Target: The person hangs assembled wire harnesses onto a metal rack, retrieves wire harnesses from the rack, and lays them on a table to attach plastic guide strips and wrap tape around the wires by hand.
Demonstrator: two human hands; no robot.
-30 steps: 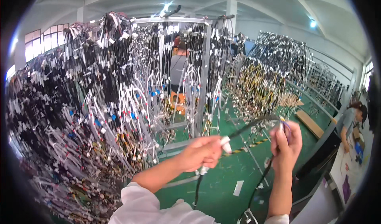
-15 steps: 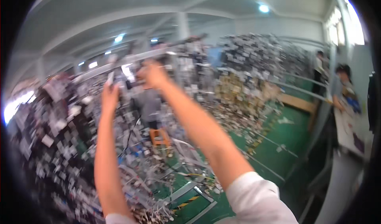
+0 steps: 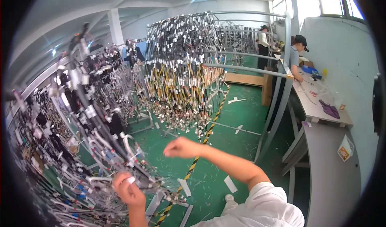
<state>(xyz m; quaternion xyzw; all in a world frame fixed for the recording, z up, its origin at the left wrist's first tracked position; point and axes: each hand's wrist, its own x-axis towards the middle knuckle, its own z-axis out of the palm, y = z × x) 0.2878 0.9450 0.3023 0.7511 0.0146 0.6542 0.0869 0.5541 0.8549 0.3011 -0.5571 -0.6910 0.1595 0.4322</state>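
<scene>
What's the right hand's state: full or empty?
Looks empty: right hand is loosely curled, nothing visible in it or trailing from it. Palm hidden, so not certain.

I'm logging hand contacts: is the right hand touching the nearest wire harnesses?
No, green floor shows between the right hand and those wire harnesses.

Well to the right of the right hand, a worktop carries a purple cloth, and a person in a dark cap bends over it. A yellow-and-black striped line crosses the green floor just right of the right hand, with a white scrap below and farther right. Beyond the right hand, up and leftward, a pale pillar stands far off.
</scene>
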